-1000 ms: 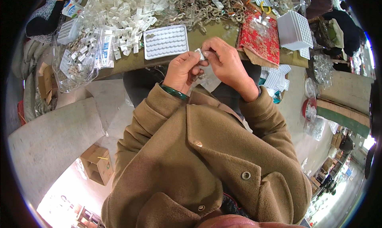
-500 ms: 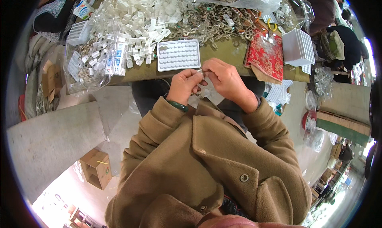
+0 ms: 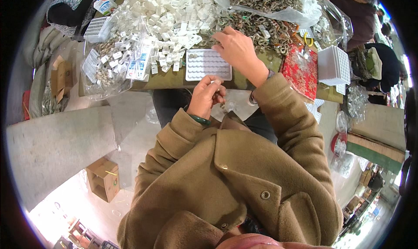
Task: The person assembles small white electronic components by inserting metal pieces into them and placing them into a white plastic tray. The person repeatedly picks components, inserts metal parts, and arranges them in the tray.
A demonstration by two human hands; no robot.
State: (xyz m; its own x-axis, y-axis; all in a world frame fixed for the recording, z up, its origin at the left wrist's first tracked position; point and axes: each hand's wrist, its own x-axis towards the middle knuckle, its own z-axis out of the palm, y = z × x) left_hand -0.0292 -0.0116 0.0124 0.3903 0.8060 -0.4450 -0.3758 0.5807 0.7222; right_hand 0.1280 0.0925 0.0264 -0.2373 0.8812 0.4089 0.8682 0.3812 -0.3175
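My left hand [image 3: 206, 96] is in front of the table edge, thumb pressed to its curled fingers. Whatever may be in that pinch is too small to make out. My right hand [image 3: 238, 51] is stretched over the far right corner of a white tray [image 3: 209, 76] with rows of small round pockets. Its fingers point left and stand apart, with nothing visible between them. A few small greyish pieces [image 3: 194, 56] sit in the tray's far left pockets. Beyond the tray lie a heap of small white plastic boxes [image 3: 174, 36] and a tangle of metallic strips [image 3: 257, 31].
Left of the tray lies a clear plastic bag [image 3: 102, 70] of small parts. On the right are a red patterned cloth [image 3: 300, 73], yellow-handled scissors [image 3: 308, 41] and stacked white trays [image 3: 333, 66]. Other people work at both far sides. A cardboard box [image 3: 103, 179] stands on the floor.
My right hand has parted from the left and moved forward over the tray, its fingers spreading. My left hand stays near the table edge, still pinched. The whole view has shifted slightly.
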